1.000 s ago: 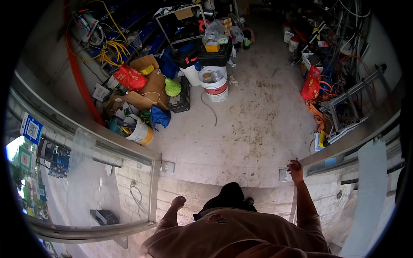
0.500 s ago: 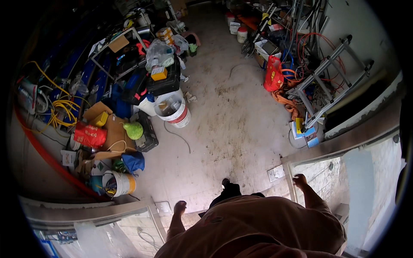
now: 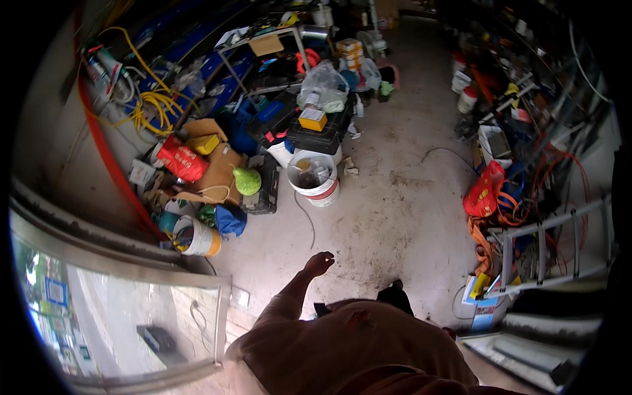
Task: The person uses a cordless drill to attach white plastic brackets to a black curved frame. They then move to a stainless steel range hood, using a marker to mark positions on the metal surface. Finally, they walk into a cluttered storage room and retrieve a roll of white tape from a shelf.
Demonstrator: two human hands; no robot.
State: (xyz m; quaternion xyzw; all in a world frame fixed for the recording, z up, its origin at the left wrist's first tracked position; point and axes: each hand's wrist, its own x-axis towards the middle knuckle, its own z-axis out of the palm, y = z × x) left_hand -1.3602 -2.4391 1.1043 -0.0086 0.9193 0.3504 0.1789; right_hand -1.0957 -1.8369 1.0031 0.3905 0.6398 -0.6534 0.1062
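Note:
My left hand (image 3: pixel 320 263) hangs in front of my body over the floor, loosely curled, thumb and fingers slightly apart. Nothing shows in it. Nearest ahead of it are a thin grey cable (image 3: pixel 307 220) on the floor and a white bucket (image 3: pixel 322 195) with a red band, holding clutter. Only a dark sliver of what looks like my right hand (image 3: pixel 449 333) shows past the right side of my torso; its fingers are hidden. One dark shoe (image 3: pixel 397 284) is stepping forward on the concrete floor (image 3: pixel 375 217).
At the left stand a cardboard box (image 3: pixel 224 170), a green gourd-shaped thing (image 3: pixel 247 181) and a white-and-yellow bucket (image 3: pixel 201 238). A black case (image 3: pixel 322 137) lies beyond. On the right are a ladder (image 3: pixel 541 247) and a red bag (image 3: pixel 485 189). A glass door (image 3: pixel 125 309) is at lower left.
The view has turned left and moved forward past the door frame. My left hand has swung forward and up; my right hand has dropped back, almost out of sight.

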